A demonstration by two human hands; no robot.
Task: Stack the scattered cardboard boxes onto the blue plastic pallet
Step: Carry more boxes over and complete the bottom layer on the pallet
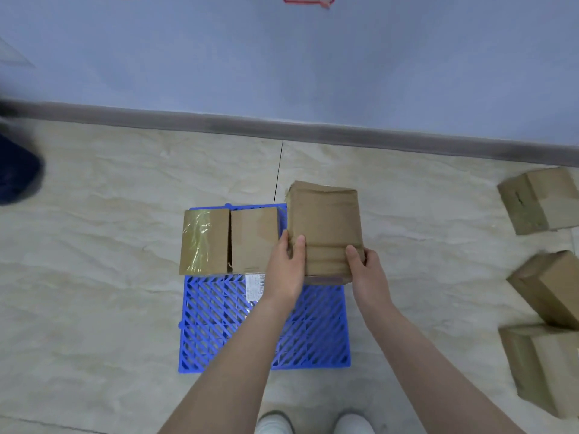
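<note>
Gripping the held box (pixel 326 220) by its near end: left hand (pixel 283 270) curled round the left edge, right hand (pixel 369 270) round the right, thumbs on top. Hovering over the far right corner of the blue pallet (pixel 219 324), just beside the two boxes (pixel 232 242) already lying along the far edge. Long axis running away from the body toward the wall (pixel 282 57), broad face up, far end reaching past the pallet's far rim in this view. Likely to overhang that rim or the right side if set down as is, then tip onto the floor (pixel 94 261). Also liable to nudge the neighbouring box askew on lowering, or to sag and slip, being held at one end only. Left to fetch: three boxes (pixel 551 286) on the floor, well to the right.
</note>
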